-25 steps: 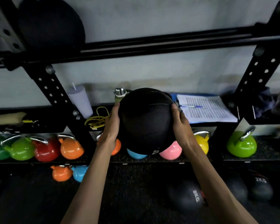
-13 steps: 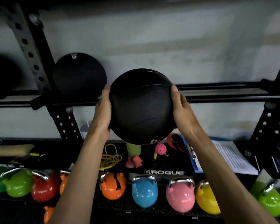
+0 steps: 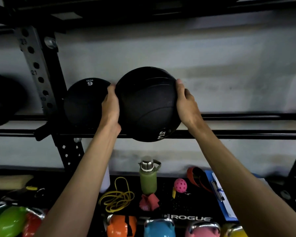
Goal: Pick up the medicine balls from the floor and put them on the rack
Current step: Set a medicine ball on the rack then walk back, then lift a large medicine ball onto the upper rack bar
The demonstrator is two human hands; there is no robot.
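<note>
**Head view.** A black, round, textured-rubber medicine ball marked 3 kg [image 3: 148,103] is held at the upper shelf of the black steel rack [image 3: 246,134]. Its lower edge overlaps the front rail; whether its weight already rests on the rails cannot be told. The left hand [image 3: 109,106] and right hand [image 3: 186,103] clasp it on opposite flanks, palms pressed in and fingers curved round the far side. Just to its left a second black medicine ball marked 6 kg [image 3: 83,103] sits on the rails, and the left hand's fingers lie in the gap between the two.

**Handling, as judged:** dense and moderately heavy, with a firm, pebbled, grippy skin. It is not fragile but is free to roll. A symmetric two-palm hold at the widest line suits it, though the left fingers risk a pinch against the neighbouring ball.

**Against half a second earlier:** the ball has risen relative to the rails and closed on the 6 kg ball, from which it then stood apart. The grip is unchanged, and the row of coloured kettlebells [image 3: 159,228] sits lower in view
</note>
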